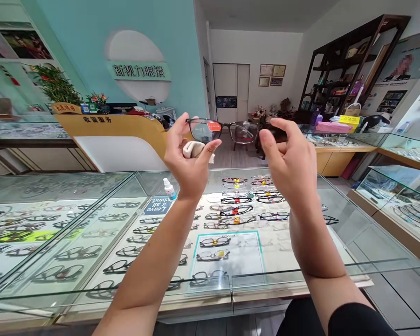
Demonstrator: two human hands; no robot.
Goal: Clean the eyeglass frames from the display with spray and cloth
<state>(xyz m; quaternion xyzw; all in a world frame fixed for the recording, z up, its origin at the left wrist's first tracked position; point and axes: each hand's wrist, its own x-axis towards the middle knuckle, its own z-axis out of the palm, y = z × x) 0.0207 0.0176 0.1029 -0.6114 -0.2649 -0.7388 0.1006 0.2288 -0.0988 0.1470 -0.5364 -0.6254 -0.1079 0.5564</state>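
Note:
A pair of dark-framed eyeglasses (223, 125) is held up in front of me above the glass counter. My left hand (189, 158) is closed on them, its fingers and thumb pinching the left lens. A folded pale cloth (193, 149) is tucked into the same palm. My right hand (292, 158) is raised by the other end of the eyeglasses. Its thumb and index finger are apart, the thumb tip close to the right rim; whether it touches the frame I cannot tell. The other fingers of that hand are curled.
Below my arms is a glass display counter (230, 280) with rows of eyeglasses inside. A small white spray bottle (168, 189) stands on it near a blue sign (157, 205). Behind are a yellow-and-white reception desk (122, 135), a dark shelf (353, 60) and another glass case (398, 196).

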